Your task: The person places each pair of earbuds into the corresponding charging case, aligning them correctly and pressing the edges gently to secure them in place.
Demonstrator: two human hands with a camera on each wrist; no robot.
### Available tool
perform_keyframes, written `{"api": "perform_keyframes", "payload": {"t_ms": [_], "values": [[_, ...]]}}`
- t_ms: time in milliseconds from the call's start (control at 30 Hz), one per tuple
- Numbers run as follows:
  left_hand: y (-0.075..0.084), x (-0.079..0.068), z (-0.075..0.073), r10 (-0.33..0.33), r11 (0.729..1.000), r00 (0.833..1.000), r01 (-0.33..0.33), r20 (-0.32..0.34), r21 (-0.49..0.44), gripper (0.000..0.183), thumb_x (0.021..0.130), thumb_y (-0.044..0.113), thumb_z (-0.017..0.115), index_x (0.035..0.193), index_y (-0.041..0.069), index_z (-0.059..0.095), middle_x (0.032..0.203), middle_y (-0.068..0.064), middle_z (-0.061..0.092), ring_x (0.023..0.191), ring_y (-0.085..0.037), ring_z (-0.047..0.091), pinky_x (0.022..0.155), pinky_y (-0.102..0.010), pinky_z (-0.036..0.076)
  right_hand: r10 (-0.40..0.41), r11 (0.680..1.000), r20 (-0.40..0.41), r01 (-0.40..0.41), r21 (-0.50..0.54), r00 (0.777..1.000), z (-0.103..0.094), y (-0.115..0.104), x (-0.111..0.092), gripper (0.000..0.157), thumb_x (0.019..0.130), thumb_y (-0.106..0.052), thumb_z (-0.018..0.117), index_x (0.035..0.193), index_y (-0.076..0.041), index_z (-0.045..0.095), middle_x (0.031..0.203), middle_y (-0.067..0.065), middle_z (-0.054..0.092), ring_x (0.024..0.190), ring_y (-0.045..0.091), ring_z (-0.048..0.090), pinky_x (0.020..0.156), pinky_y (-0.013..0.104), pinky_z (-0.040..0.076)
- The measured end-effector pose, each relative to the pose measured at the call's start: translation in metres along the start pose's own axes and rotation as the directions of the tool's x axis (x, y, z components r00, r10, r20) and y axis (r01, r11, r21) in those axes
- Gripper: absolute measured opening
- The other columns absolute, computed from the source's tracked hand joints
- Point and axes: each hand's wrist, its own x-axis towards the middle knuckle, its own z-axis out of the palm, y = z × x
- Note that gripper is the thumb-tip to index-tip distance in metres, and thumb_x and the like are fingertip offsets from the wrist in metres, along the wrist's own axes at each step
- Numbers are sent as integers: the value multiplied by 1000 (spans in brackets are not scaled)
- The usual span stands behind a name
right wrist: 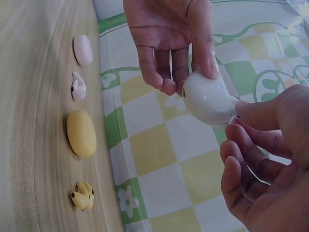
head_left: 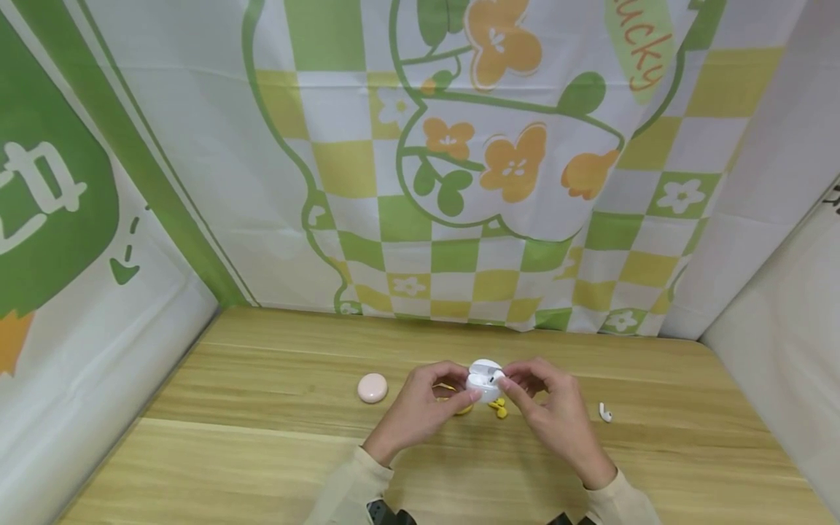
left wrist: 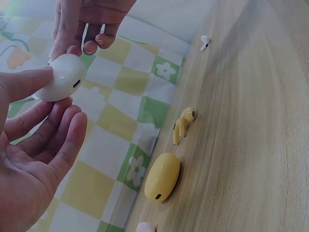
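Observation:
My left hand (head_left: 423, 405) grips a white earbud case (head_left: 483, 390) between thumb and fingers, raised above the table. Its lid stands up, hinged open. At the case's right side my right hand (head_left: 558, 415) pinches a white earbud (head_left: 497, 376) with thumb and forefinger. How far the earbud sits in its slot cannot be told, since the fingertips cover part of it. In both wrist views the rounded underside of the case shows, and the right hand's other fingers curl loosely. A second white earbud (head_left: 605, 413) lies on the table to the right.
On the wooden table (head_left: 262, 467) lie a closed yellow case (left wrist: 162, 177), yellow earbuds (left wrist: 184, 123), a pale pink case (head_left: 372, 388) and pink earbuds (right wrist: 78, 87). A patterned cloth (head_left: 459, 255) hangs behind the table's far edge, with printed sheets at both sides.

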Motion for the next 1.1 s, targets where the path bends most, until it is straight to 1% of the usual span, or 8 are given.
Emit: {"api": "perform_keyframes", "payload": {"t_ms": [167,433,733,833,933,1100], "values": [[0,0,0,0,1000,1000,0,-3,2,19,95,13,73,108,-1,69,103,-7,68,94,-18,65,82,-28,58,6,1000,11,-6,2,1000,0,1,-1,13,85,0,80,93,-9,74,81,-8,68,68,9,61,61,25,54],[1,0,-1,-1,1000,1000,1,-6,2,19,95,13,73,108,-1,69,103,-6,68,94,-17,65,85,-32,58,44,999,37,-44,-8,998,0,1,0,11,87,-4,80,95,-9,75,81,-8,67,69,9,61,62,25,54],[1,-1,-3,1,1000,1000,-1,-4,4,19,96,14,72,108,0,69,103,-6,69,94,-18,64,87,-30,57,72,997,61,-71,-16,996,-3,0,1,11,88,-7,80,96,-10,75,82,-8,67,71,9,61,63,26,54],[2,-1,-4,-2,1000,1000,2,-12,4,20,95,14,72,109,0,69,103,-6,68,95,-18,64,87,-29,57,84,996,76,-82,-38,994,-8,3,2,10,88,-8,80,98,-10,76,82,-7,68,72,9,61,64,26,54],[1,-2,-5,-3,1000,1000,3,-25,3,20,95,12,73,109,-1,69,103,-5,68,95,-18,64,86,-27,57,112,991,90,-105,-83,990,-17,8,3,10,89,-11,79,99,-9,75,83,-7,68,73,9,62,66,27,54],[1,-2,-7,5,1000,1000,-5,-24,1,19,95,12,73,108,-1,69,103,-6,67,95,-18,64,86,-28,57,185,969,113,-163,-184,976,-36,24,5,12,93,-17,77,101,-9,75,83,-6,68,76,10,62,68,27,54]]}}
